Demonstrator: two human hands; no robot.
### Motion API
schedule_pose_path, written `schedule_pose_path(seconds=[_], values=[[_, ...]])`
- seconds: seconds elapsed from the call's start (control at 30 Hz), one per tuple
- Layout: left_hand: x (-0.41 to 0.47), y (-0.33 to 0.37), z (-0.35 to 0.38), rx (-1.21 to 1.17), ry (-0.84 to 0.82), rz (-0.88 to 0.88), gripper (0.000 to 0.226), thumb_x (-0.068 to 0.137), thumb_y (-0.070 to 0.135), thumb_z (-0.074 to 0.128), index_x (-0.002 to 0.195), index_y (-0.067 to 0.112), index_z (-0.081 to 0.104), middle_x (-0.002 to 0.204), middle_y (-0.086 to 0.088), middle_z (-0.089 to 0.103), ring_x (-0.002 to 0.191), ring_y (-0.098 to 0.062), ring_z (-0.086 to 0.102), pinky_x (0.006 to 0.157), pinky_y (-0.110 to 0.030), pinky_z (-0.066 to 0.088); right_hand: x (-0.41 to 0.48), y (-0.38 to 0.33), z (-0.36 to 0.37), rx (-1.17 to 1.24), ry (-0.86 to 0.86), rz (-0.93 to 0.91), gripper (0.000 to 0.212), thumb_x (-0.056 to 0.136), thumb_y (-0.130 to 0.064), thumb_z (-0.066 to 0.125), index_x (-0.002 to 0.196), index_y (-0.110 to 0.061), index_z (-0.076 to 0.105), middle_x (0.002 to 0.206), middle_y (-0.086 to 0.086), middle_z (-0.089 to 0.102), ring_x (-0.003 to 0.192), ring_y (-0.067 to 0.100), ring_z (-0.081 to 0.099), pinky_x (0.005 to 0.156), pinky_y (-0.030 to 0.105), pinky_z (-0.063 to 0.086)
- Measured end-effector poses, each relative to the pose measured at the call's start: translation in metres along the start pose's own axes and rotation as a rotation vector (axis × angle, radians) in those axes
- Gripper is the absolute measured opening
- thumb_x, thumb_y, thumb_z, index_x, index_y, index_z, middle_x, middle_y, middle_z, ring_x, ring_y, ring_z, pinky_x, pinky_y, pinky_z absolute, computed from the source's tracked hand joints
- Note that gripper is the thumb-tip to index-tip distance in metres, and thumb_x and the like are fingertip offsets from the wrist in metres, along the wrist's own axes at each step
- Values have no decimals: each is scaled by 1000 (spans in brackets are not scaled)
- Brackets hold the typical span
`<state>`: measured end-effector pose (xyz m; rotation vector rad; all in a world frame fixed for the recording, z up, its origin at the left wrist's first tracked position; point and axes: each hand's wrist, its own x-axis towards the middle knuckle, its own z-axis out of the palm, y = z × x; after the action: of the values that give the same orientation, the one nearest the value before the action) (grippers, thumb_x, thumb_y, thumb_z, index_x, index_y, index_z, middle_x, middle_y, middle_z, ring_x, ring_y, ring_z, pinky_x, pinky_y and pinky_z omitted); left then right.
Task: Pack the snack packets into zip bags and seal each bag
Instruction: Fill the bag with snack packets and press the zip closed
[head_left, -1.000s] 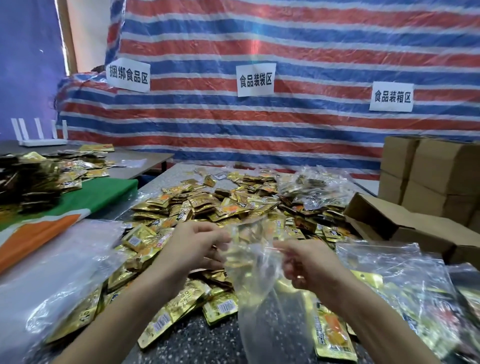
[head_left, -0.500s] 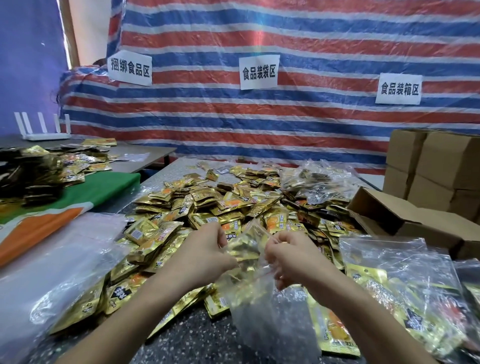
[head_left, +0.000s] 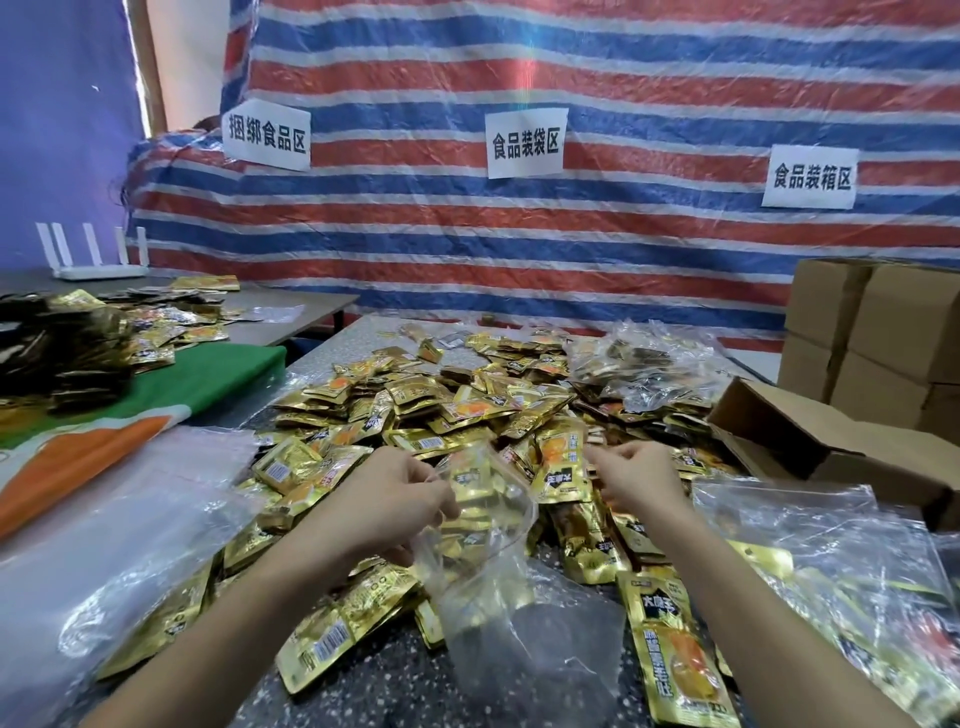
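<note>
A clear zip bag (head_left: 519, 613) is being held near its mouth by the left hand (head_left: 389, 499), thumb and fingers curled onto the left edge of the plastic. The lower part of the bag is draped on the speckled table (head_left: 395, 680), right at the near edge of the pile. Gold is seen through the film, but whether it is inside the bag or only behind it cannot be made out.

The right hand (head_left: 641, 483) is seen apart from the bag, off to its right, with the fingers curled above the snack packets (head_left: 467, 405). Its fingertips are turned away, so it cannot be told whether a packet is pinched or nothing is held.

The packets are heaped across the middle of the table. At the right, filled bags (head_left: 841, 582) are partly washed out by glare and cut off by the frame edge. Behind them an open cardboard box (head_left: 831, 447) is seen, its inside hidden. At the left, a stack of empty plastic bags (head_left: 130, 530) is blurred into one pale sheet. Both forearms are cut off at the bottom.
</note>
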<state>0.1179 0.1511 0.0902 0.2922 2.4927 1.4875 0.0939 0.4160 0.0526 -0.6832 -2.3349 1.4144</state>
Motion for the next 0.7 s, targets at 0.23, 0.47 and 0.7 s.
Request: schedule_pose_path(seconds=[0.23, 0.47, 0.7], values=[[6, 6, -6, -84, -28, -77, 20, 89, 4, 58, 92, -10, 71, 79, -12, 58, 54, -26, 67, 40, -25, 48, 15, 17, 32, -487, -23, 13, 55, 85, -60, 68, 69, -15, 41, 58, -3, 45, 48, 13, 38, 46, 24, 27], [15, 5, -9, -113, 97, -11, 13, 94, -1, 55, 90, -2, 67, 72, -14, 70, 61, -25, 68, 62, -39, 58, 14, 16, 40, -305, 47, -100, 29, 91, -33, 62, 74, -18, 44, 70, 0, 61, 56, 17, 52, 54, 27, 36], [18, 8, -1, -162, 156, 23, 13, 88, -3, 60, 78, -8, 68, 69, -14, 68, 44, -17, 63, 44, -29, 54, 2, -10, 18, 28, 140, -201, 13, 94, -25, 58, 97, -18, 47, 101, 5, 62, 57, 10, 62, 43, 24, 48]])
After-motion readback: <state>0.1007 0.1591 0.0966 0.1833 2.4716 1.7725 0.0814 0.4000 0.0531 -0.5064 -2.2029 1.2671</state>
